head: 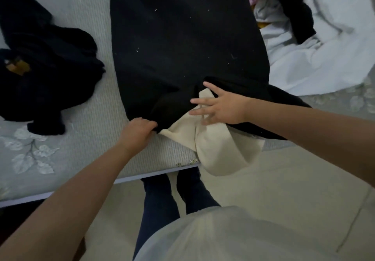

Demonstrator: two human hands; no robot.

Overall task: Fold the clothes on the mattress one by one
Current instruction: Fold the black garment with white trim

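I see a large black garment (182, 37) laid flat down the middle of the mattress (97, 102), its near end at the mattress edge. Left hand (138, 132) pinches the black hem at the near-left corner, fingers curled into the fabric. Right hand (221, 104) is spread, fingers straight, resting on a cream cloth (215, 149) that sticks out from under the black hem and hangs over the edge. A second black garment (46, 68) lies crumpled on the left of the mattress. White fabric (324, 57) is bunched at the right.
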